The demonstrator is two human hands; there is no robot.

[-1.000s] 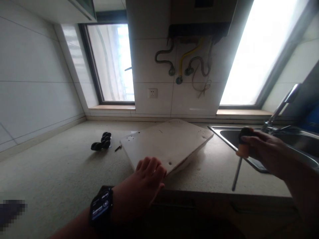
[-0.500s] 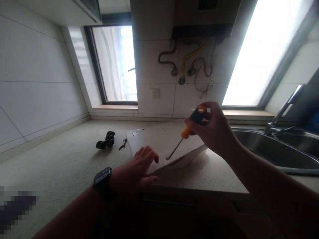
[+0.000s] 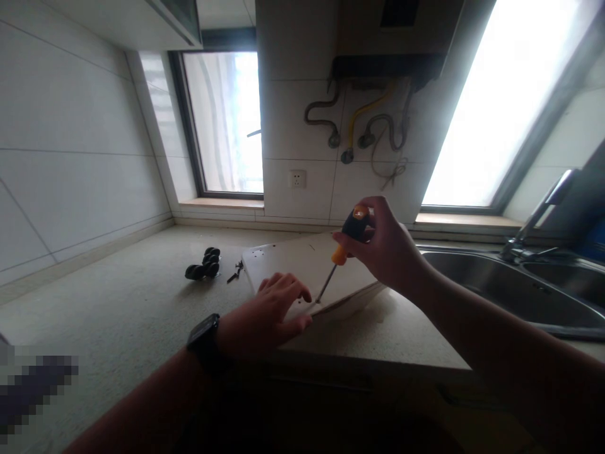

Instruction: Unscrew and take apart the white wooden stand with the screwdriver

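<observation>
My right hand (image 3: pixel 387 249) grips the screwdriver (image 3: pixel 341 251) by its ridged handle at frame centre; my left hand (image 3: pixel 265 315), fingers spread, pins the stiff, light-looking white board (image 3: pixel 302 268) beside its tip.

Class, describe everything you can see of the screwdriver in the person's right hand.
The screwdriver has a stubby handle, black with orange at the cap and at the collar, which looks like plastic or rubber, and a thin dark metal shaft. It is tilted, handle up and to the right, tip down and to the left. The right hand grips the handle. The tip meets the pale board near its front edge, right beside the left hand fingers, which press on the board.
</observation>
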